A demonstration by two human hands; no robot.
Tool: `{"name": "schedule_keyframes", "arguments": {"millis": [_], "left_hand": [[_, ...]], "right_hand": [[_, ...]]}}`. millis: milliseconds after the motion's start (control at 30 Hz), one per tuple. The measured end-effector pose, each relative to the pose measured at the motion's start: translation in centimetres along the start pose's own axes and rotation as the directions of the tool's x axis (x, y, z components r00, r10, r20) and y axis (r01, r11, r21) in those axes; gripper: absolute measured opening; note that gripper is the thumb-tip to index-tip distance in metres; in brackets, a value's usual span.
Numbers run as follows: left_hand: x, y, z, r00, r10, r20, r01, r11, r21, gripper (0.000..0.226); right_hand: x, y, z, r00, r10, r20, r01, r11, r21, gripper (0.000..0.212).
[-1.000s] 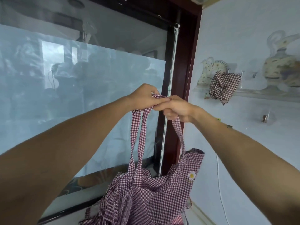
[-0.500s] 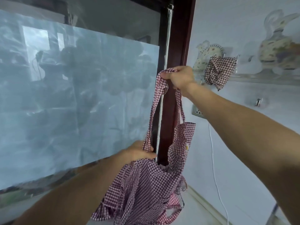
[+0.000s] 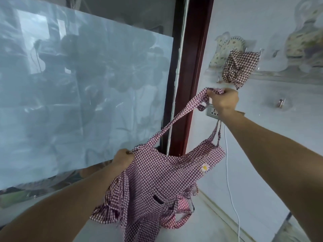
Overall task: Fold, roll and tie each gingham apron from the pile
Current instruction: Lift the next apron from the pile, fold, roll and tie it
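Against a pale wall beside a glass door, your right hand (image 3: 224, 101) grips the neck strap (image 3: 181, 115) high while your left hand (image 3: 123, 158) pinches the gingham apron (image 3: 167, 179) at its bib corner, likely spreading it for folding.

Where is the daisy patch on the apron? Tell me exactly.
In the head view, the daisy patch sits lower right of centre, near the top right corner of the apron bib, beside the white cable.

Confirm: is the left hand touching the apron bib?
Touching. The head view shows the left hand closed on the top corner of the apron bib, cloth bunched in its fingers.
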State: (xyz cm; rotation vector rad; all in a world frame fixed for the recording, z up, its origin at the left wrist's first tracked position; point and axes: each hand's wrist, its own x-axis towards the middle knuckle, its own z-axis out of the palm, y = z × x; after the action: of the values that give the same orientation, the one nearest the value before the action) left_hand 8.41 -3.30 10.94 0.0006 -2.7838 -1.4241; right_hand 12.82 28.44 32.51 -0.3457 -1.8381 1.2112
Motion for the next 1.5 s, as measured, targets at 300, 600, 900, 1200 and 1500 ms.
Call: {"name": "schedule_keyframes", "arguments": {"millis": [300, 600, 900, 1200, 1500], "left_hand": [[0.2, 2.6, -7.0, 0.849, 0.084, -0.522, -0.151, 0.985, -0.087, 0.027], [-1.2, 4.6, -6.1, 0.915, -0.001, 0.403, -0.086, 0.976, 0.198, 0.045], [-2.4, 0.7, 4.4, 0.830, 0.145, 0.538, -0.312, 0.921, 0.233, 0.029], [-3.3, -4.5, 9.2, 0.703, 0.229, 0.673, -0.549, 0.776, 0.309, 0.020], [-1.1, -5.7, 6.1, 0.667, 0.148, 0.731, -0.526, 0.788, 0.320, 0.047]], "right_hand": [[0.2, 4.6, -2.1, 0.986, 0.162, 0.042, -0.156, 0.981, -0.117, 0.052], [1.9, 9.3, -2.7, 0.969, 0.245, 0.028, -0.215, 0.894, -0.394, 0.052], [-12.7, 10.5, 4.8, 0.224, 0.348, 0.910, 0.275, 0.874, -0.401, 0.061], [-21.8, 21.5, 6.5, 0.099, 0.123, 0.987, 0.429, 0.890, -0.154, 0.021], [-21.6, 23.6, 6.5, 0.132, 0.162, 0.978, 0.288, 0.938, -0.195, 0.025]]}}
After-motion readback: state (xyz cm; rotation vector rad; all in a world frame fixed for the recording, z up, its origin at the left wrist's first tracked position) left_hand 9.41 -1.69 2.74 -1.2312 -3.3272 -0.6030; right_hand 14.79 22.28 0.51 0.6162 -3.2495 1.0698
